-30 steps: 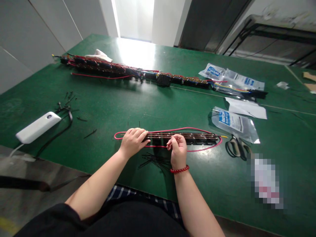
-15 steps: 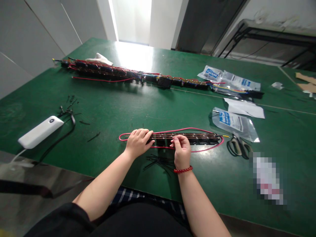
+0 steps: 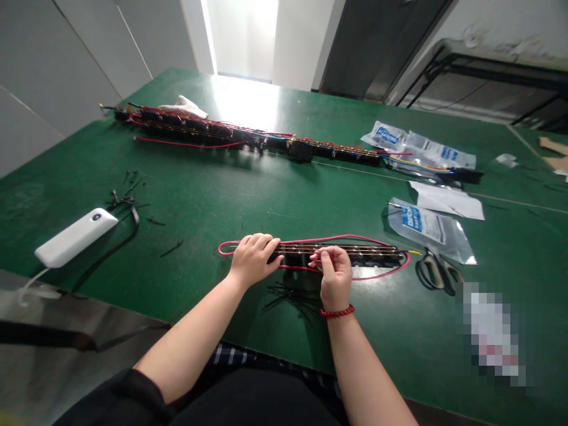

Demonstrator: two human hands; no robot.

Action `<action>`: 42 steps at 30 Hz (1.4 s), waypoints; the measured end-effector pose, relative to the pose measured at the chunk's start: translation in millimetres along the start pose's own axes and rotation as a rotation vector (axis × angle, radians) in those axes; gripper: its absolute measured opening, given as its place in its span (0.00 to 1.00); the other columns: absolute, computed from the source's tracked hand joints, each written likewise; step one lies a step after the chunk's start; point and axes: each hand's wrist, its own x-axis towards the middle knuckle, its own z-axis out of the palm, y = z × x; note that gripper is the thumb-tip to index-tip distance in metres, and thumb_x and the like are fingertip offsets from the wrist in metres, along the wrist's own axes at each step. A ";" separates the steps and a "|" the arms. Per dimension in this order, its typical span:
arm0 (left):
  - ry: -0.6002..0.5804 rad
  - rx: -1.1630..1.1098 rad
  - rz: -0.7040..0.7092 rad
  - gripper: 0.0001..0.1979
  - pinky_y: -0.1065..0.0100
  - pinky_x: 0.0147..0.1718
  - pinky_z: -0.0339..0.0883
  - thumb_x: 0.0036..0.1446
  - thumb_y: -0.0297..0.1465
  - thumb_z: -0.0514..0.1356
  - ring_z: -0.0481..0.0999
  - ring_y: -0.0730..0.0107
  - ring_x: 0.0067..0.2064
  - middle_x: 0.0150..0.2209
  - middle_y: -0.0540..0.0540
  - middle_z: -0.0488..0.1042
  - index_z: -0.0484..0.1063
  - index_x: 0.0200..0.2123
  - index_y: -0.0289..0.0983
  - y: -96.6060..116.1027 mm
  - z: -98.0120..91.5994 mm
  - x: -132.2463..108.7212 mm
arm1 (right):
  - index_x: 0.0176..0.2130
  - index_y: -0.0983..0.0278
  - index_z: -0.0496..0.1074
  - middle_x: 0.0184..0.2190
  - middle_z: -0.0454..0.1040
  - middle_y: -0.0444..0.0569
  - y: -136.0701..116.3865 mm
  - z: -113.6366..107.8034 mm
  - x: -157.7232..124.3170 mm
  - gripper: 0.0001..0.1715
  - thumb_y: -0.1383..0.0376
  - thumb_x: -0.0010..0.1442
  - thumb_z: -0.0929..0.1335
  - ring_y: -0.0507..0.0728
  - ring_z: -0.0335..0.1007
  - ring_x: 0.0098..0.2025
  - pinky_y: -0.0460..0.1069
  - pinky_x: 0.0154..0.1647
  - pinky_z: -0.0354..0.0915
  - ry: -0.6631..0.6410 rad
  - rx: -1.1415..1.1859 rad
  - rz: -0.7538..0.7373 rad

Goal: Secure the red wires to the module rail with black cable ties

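A black strip [image 3: 377, 255] lies before us on the green table [image 3: 199, 195]. Our left hand [image 3: 255, 259] grasps its left end; our right hand [image 3: 336, 272] pinches at its middle, on what we cannot tell. We seem to be arranging wires [image 3: 298, 247]; next calls for a steady strip.

Our left hand [image 3: 256, 258] lies on the strip [image 3: 377, 255], our right hand [image 3: 336, 272] over it, a wire [image 3: 344, 236] around it. Nearer us than both hands lie ties [image 3: 290, 297]; to their right, scissors [image 3: 437, 273]; to their left, a device [image 3: 76, 238]; beyond them, the harness [image 3: 213, 131].
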 end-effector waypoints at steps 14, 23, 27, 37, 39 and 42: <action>0.002 -0.014 -0.012 0.17 0.58 0.46 0.66 0.61 0.41 0.59 0.74 0.59 0.47 0.45 0.44 0.77 0.73 0.50 0.40 0.0 1.8 -0.2 | 0.36 0.62 0.72 0.32 0.75 0.44 5.9 2.6 4.3 0.07 0.60 0.60 0.70 0.53 0.75 0.32 0.49 0.33 0.75 -0.040 -0.018 -0.012; -0.008 -0.010 -0.017 0.17 0.57 0.47 0.66 0.61 0.41 0.59 0.74 0.58 0.47 0.45 0.44 0.77 0.73 0.49 0.40 0.7 -0.3 0.3 | 0.37 0.62 0.71 0.29 0.75 0.42 4.5 4.3 6.0 0.07 0.61 0.60 0.70 0.50 0.73 0.28 0.47 0.29 0.73 -0.041 -0.014 0.012; -0.005 -0.013 -0.020 0.17 0.58 0.47 0.66 0.61 0.41 0.59 0.74 0.59 0.47 0.45 0.44 0.77 0.73 0.49 0.40 1.2 -0.7 0.5 | 0.37 0.61 0.71 0.28 0.74 0.41 5.8 4.0 6.0 0.06 0.61 0.59 0.70 0.49 0.71 0.26 0.46 0.28 0.72 -0.051 -0.015 0.016; 0.008 0.004 -0.016 0.17 0.58 0.46 0.65 0.61 0.42 0.58 0.74 0.59 0.47 0.45 0.44 0.77 0.73 0.50 0.41 -0.9 2.6 -1.3 | 0.36 0.61 0.71 0.28 0.72 0.41 4.9 4.0 3.9 0.07 0.61 0.59 0.70 0.50 0.69 0.26 0.46 0.28 0.68 -0.080 -0.123 -0.012; 0.006 0.000 -0.018 0.18 0.58 0.47 0.65 0.61 0.42 0.58 0.74 0.59 0.47 0.46 0.44 0.77 0.73 0.50 0.41 -0.9 2.4 -1.4 | 0.36 0.61 0.71 0.28 0.72 0.42 6.2 3.2 2.9 0.07 0.60 0.60 0.69 0.51 0.69 0.27 0.47 0.28 0.68 -0.087 -0.182 -0.034; -0.003 -0.003 -0.019 0.18 0.57 0.47 0.65 0.62 0.42 0.58 0.74 0.58 0.48 0.46 0.44 0.77 0.73 0.50 0.41 -0.6 2.2 -1.4 | 0.37 0.61 0.72 0.30 0.73 0.44 10.1 1.3 2.0 0.08 0.59 0.61 0.69 0.52 0.71 0.30 0.48 0.30 0.69 -0.102 -0.270 -0.083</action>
